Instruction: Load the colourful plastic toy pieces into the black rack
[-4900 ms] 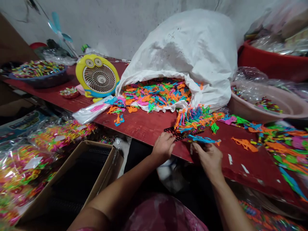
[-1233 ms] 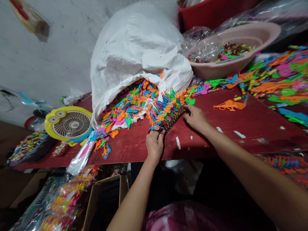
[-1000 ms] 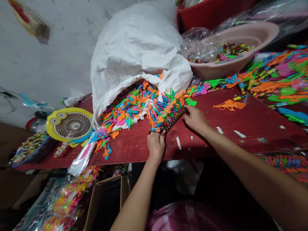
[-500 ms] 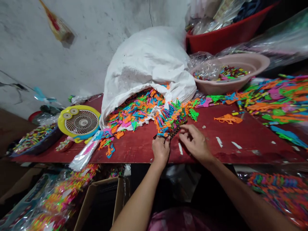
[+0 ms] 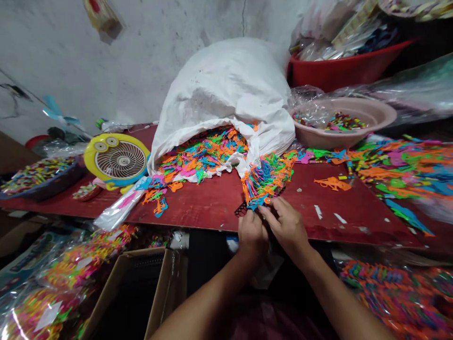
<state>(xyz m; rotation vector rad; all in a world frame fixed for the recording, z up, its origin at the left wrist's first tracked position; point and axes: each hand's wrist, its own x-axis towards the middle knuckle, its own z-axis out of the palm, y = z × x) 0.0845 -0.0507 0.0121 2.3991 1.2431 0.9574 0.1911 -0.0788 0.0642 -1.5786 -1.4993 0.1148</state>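
Note:
A dense bunch of colourful plastic pieces (image 5: 269,177) stands in a black perforated rack (image 5: 241,209) near the table's front edge. Curled fingers of my left hand (image 5: 253,231) press at the rack's near side; what they pinch is hidden. Close beside it, my right hand (image 5: 285,222) has thumb and finger together at the front row of pieces, by an orange one, and I cannot make out what lies between them. Behind the rack, a white sack (image 5: 226,85) spills loose pieces (image 5: 208,156) of the same kind onto the red table (image 5: 212,208).
A yellow fan (image 5: 122,160) and a filled blue basin (image 5: 38,182) stand left. To the right are a pink basin (image 5: 343,137), a red tub (image 5: 347,68) and a heap of pieces (image 5: 406,165). An open cardboard box (image 5: 161,283) sits below the table.
My left hand has shifted right along the rack's near side, and my right hand has come close beside it. The rack looks turned, with more of its left end showing. The camera view has shifted slightly.

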